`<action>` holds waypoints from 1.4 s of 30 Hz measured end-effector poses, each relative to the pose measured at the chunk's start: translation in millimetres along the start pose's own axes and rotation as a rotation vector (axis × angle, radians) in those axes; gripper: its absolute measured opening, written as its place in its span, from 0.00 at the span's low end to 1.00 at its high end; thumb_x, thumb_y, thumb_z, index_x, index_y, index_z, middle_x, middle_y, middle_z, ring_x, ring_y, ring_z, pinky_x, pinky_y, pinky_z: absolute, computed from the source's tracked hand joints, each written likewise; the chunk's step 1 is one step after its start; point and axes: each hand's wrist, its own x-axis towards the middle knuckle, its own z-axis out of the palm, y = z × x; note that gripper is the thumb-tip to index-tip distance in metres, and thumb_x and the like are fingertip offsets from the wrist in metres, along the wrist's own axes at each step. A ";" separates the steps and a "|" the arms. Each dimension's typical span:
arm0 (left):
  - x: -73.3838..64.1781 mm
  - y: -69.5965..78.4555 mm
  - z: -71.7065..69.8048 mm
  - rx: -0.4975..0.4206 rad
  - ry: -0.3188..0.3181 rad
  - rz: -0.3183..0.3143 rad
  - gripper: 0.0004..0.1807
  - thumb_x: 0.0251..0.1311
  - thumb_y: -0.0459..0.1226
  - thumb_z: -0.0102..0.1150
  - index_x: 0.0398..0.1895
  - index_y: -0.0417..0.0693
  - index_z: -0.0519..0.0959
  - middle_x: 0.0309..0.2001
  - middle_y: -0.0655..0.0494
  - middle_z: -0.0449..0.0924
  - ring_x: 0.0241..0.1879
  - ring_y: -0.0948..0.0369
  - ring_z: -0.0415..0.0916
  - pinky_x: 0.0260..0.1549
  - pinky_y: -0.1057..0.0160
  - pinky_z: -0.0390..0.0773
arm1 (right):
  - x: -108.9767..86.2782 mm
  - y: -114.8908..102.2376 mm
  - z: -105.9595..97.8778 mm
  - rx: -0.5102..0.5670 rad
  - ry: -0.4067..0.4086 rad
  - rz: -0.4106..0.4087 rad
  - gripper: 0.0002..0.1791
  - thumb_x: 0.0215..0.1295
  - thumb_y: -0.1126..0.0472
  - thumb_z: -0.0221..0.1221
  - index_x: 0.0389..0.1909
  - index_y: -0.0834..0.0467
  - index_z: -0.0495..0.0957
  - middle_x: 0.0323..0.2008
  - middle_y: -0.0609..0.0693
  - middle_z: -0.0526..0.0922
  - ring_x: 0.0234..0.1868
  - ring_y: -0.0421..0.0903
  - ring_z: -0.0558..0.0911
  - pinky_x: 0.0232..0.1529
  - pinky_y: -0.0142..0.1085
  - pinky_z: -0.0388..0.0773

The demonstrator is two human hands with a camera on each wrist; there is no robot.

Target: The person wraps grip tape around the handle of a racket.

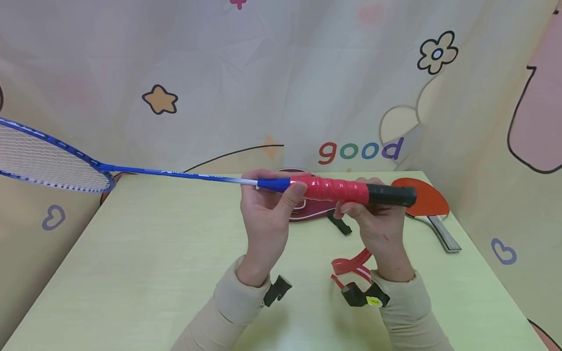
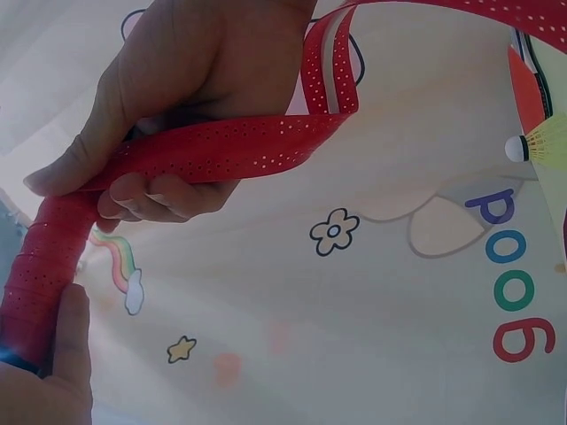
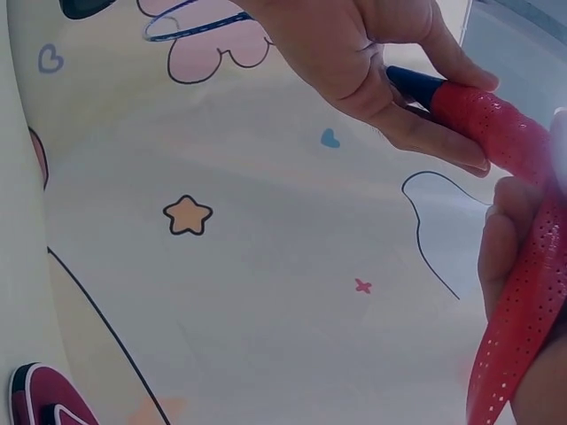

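A blue badminton racket [image 1: 189, 174] is held level above the table, its strung head at the left. Red perforated grip tape [image 1: 329, 189] is wound around the upper handle; the butt end [image 1: 392, 195] shows black. My left hand [image 1: 265, 219] grips the racket where the blue cone meets the tape, thumb on the wrapping. In the left wrist view, my right hand [image 2: 204, 62] pinches the tape's loose length [image 2: 230, 150] close to the last wound turn. That length hangs past the right wrist in the head view.
Behind the hands lies a dark red case [image 1: 303, 214], with a short black strip [image 1: 339, 223] before it. A red table tennis paddle [image 1: 423, 197] rests at the table's [image 1: 131, 273] right side. The left wrist view shows a yellow shuttlecock [image 2: 545, 142]. Printed curtains [image 1: 219, 97] enclose the table.
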 end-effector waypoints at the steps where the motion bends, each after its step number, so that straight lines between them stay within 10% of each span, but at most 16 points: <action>1: 0.1 0.0 0.1 0.002 0.004 0.001 0.27 0.57 0.47 0.67 0.47 0.48 0.61 0.46 0.39 0.80 0.45 0.49 0.81 0.42 0.57 0.84 | -0.1 -0.3 -0.2 -0.004 -0.001 0.005 0.17 0.56 0.59 0.69 0.42 0.63 0.77 0.29 0.54 0.84 0.29 0.49 0.85 0.45 0.39 0.83; 19: -0.1 -1.6 -0.2 -0.025 0.099 -0.025 0.27 0.54 0.47 0.70 0.45 0.47 0.62 0.40 0.49 0.78 0.37 0.54 0.82 0.39 0.54 0.84 | -1.4 1.6 -4.4 -0.111 -0.054 0.019 0.18 0.60 0.57 0.66 0.48 0.61 0.79 0.30 0.52 0.85 0.30 0.46 0.86 0.46 0.39 0.82; 26: 0.6 -1.1 -0.2 -0.038 0.115 -0.050 0.28 0.53 0.47 0.70 0.45 0.47 0.62 0.39 0.48 0.78 0.33 0.55 0.83 0.37 0.52 0.84 | 1.7 4.6 -3.1 0.006 -0.093 -0.043 0.27 0.60 0.65 0.65 0.60 0.67 0.72 0.36 0.56 0.84 0.33 0.50 0.86 0.46 0.41 0.83; 42: -1.6 -2.9 -2.6 -0.063 0.012 -0.108 0.29 0.59 0.44 0.67 0.50 0.45 0.59 0.44 0.49 0.74 0.44 0.55 0.79 0.45 0.59 0.82 | -2.7 1.1 -1.6 0.018 0.025 -0.022 0.16 0.60 0.66 0.66 0.47 0.66 0.76 0.37 0.57 0.83 0.32 0.49 0.85 0.46 0.41 0.82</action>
